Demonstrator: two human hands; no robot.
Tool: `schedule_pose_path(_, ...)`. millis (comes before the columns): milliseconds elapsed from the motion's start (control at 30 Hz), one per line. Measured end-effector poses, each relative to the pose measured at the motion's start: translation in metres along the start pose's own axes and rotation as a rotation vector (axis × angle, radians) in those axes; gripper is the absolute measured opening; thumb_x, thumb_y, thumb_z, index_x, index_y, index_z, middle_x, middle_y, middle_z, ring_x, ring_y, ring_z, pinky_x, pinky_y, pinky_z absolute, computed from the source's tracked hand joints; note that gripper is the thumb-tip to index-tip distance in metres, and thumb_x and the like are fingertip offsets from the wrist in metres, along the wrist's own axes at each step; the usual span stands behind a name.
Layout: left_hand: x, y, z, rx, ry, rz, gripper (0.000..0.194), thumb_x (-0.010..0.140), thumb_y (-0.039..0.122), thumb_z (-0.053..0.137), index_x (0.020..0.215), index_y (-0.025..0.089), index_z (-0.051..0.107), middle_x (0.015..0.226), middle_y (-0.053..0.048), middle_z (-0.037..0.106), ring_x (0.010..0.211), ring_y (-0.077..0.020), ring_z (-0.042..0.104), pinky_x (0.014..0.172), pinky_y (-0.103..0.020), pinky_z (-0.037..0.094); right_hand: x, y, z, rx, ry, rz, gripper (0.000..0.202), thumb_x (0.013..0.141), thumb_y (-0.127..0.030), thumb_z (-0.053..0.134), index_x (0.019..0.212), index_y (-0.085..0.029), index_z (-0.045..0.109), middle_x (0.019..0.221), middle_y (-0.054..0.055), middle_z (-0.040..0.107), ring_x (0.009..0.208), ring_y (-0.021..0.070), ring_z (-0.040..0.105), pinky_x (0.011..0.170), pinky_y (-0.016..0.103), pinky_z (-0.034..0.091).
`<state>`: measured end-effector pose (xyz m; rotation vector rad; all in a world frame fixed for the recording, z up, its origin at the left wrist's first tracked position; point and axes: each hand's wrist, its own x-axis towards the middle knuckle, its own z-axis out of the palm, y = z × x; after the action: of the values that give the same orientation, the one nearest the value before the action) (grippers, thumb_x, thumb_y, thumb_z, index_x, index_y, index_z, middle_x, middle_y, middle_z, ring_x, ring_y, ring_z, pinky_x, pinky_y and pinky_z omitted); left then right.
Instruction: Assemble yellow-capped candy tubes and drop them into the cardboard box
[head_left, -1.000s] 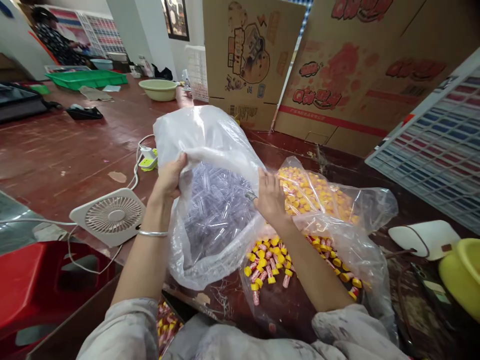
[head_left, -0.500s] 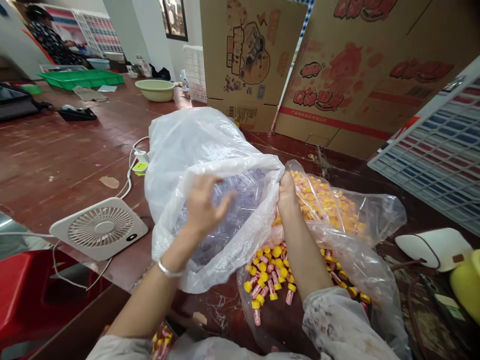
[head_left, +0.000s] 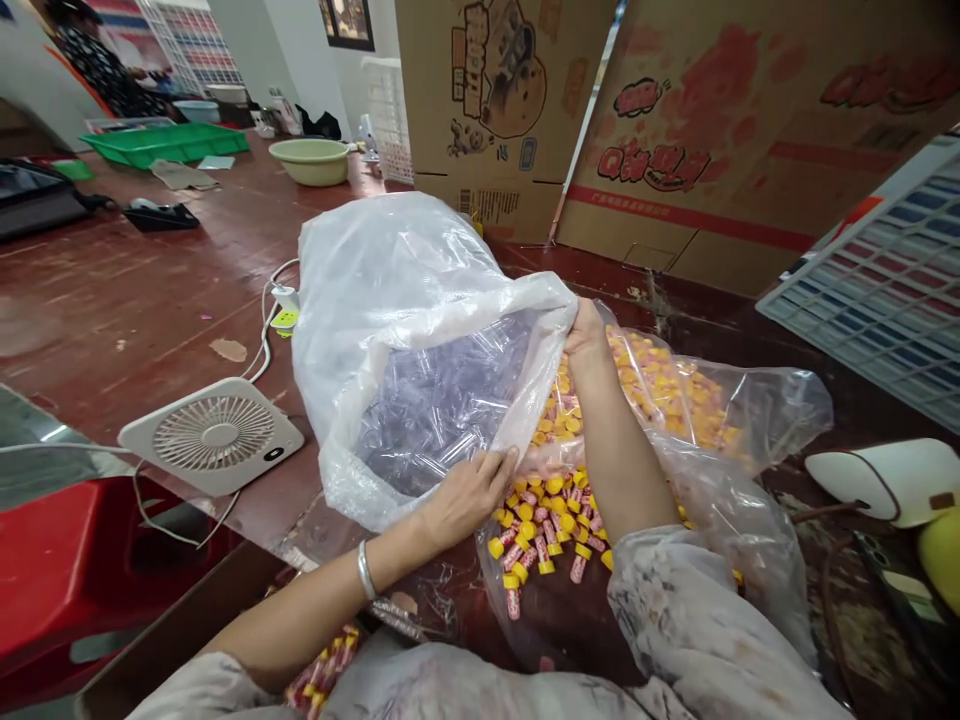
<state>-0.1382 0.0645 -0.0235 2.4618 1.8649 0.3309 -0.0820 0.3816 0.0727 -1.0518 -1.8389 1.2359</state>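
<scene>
A large white plastic bag (head_left: pixel 397 260) lies on its side with its mouth facing me. Inside it is a heap of clear plastic pieces (head_left: pixel 442 400), too jumbled to name. My right hand (head_left: pixel 586 328) is closed on the far right corner of the bag's rim. At the near side of the mouth, my left hand (head_left: pixel 469 495) has its fingers bent over the rim and grips it. Small tubes with yellow caps (head_left: pixel 547 520) and pink contents lie beside my left hand, partly in an open clear bag (head_left: pixel 742 520). More of them fill a second clear bag (head_left: pixel 675 390) behind my right forearm.
A small white fan (head_left: pixel 217 435) lies left of the white bag, with a cable and a plug adapter (head_left: pixel 285 310) behind it. Cardboard boxes (head_left: pixel 495 100) stand at the back, and a white grid crate (head_left: pixel 885 280) leans at right. Farther off sit a pale basin (head_left: pixel 311 165) and a person (head_left: pixel 97 60).
My left hand has come out of the bag's mouth and moved down right onto its near rim. My right hand keeps the far corner, and the mouth looks more tilted.
</scene>
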Motion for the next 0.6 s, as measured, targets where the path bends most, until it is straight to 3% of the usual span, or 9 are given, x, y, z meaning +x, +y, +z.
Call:
schedule_pose_path(133,-0.023,0.025,0.02,-0.053,-0.05,-0.04,0.047,0.103,0.021,0.037,0.148,0.011,0.044,0.132,-0.022,0.062,0.109,-0.0307,0.066,0.081,-0.041,0.058,-0.027,0.027,-0.012,-0.289,0.085,0.129,0.033,0.099,-0.046,0.058,0.091,-0.015,0.066,0.083,0.001,0.068,0.075,0.0155,0.065,0.075,0.034,0.055)
schedule_pose_path(233,-0.043,0.046,0.033,-0.09,-0.045,-0.086,0.055,0.104,0.04,0.041,0.15,0.011,0.045,0.147,-0.025,0.055,0.124,-0.0355,0.061,0.093,-0.047,0.056,-0.05,0.034,-0.013,-0.486,0.104,0.16,0.019,0.095,-0.033,0.064,0.097,-0.014,0.067,0.102,0.011,0.071,0.097,0.0229,0.066,0.09,0.04,0.052)
schedule_pose_path(300,-0.056,0.054,0.037,-0.09,-0.041,-0.107,0.065,0.102,0.05,0.045,0.153,0.01,0.042,0.154,-0.026,0.049,0.132,-0.0385,0.056,0.1,-0.051,0.052,-0.068,0.025,-0.017,-0.579,0.098,0.142,0.016,0.091,-0.021,0.062,0.103,-0.013,0.068,0.114,0.019,0.07,0.111,0.0295,0.063,0.098,0.043,0.047)
schedule_pose_path(367,-0.068,0.056,0.038,-0.099,-0.026,-0.119,0.072,0.1,0.054,0.047,0.157,0.01,0.039,0.158,-0.025,0.043,0.139,-0.0381,0.051,0.107,-0.053,0.046,-0.093,0.009,-0.025,-0.657,0.11,0.029,0.029,0.089,-0.014,0.057,0.117,-0.014,0.066,0.127,0.019,0.066,0.123,0.0313,0.057,0.105,0.044,0.042)
schedule_pose_path(433,-0.078,0.054,0.038,-0.102,-0.003,-0.147,0.068,0.102,0.051,0.045,0.157,0.012,0.039,0.159,-0.023,0.042,0.142,-0.0358,0.049,0.114,-0.056,0.039,-0.125,-0.006,-0.037,-0.709,0.089,-0.221,0.035,0.093,-0.013,0.051,0.126,-0.017,0.063,0.132,0.014,0.065,0.127,0.0291,0.054,0.108,0.044,0.041)
schedule_pose_path(500,-0.084,0.048,0.037,-0.086,0.02,-0.217,0.06,0.104,0.046,0.041,0.155,0.013,0.044,0.159,-0.02,0.044,0.143,-0.0343,0.048,0.117,-0.058,0.035,-0.16,-0.011,-0.05,-0.682,-0.07,-0.495,0.028,0.096,-0.02,0.053,0.122,-0.019,0.065,0.123,0.01,0.07,0.118,0.0267,0.06,0.105,0.042,0.045)
schedule_pose_path(567,-0.088,0.045,0.036,-0.052,0.023,-0.288,0.055,0.105,0.042,0.039,0.151,0.013,0.051,0.159,-0.019,0.046,0.143,-0.0342,0.048,0.117,-0.059,0.035,-0.193,-0.005,-0.062,-0.654,-0.28,-0.612,0.024,0.094,-0.029,0.064,0.116,-0.021,0.068,0.116,0.008,0.072,0.112,0.026,0.064,0.102,0.042,0.048)
schedule_pose_path(600,-0.089,0.045,0.035,-0.032,0.022,-0.307,0.054,0.105,0.042,0.038,0.148,0.013,0.053,0.157,-0.019,0.047,0.142,-0.0346,0.049,0.116,-0.059,0.036,-0.211,0.001,-0.069,-0.687,-0.324,-0.626,0.025,0.09,-0.029,0.069,0.114,-0.021,0.069,0.117,0.009,0.072,0.113,0.0273,0.064,0.103,0.044,0.049)
